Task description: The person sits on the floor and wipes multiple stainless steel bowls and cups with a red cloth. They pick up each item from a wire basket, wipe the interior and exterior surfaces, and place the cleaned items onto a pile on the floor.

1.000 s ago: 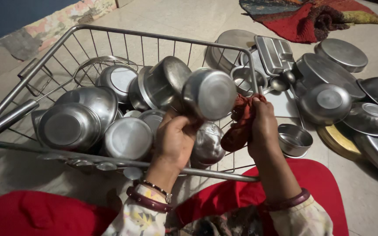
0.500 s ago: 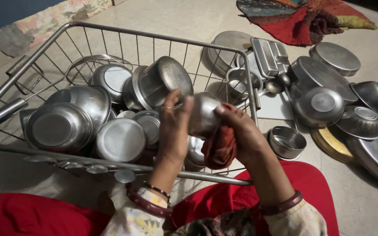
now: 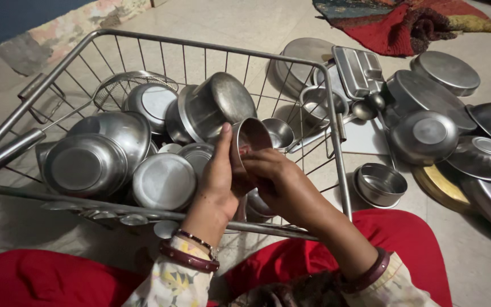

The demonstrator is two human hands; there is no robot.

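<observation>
While the left hand (image 3: 218, 182) grips a steel cup (image 3: 249, 139) above the wire basket (image 3: 336, 142) of steel bowls, right hand (image 3: 274, 179) fingers curl into its mouth; plates (image 3: 447, 71) crowd the floor alongside.

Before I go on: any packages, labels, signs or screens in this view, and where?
None in view: no package, label, sign or screen.
Only bare steel vessels in the wire basket and on the floor, and a patterned rug at the top right.
The left hand and right hand hold an unmarked steel cup.
</observation>
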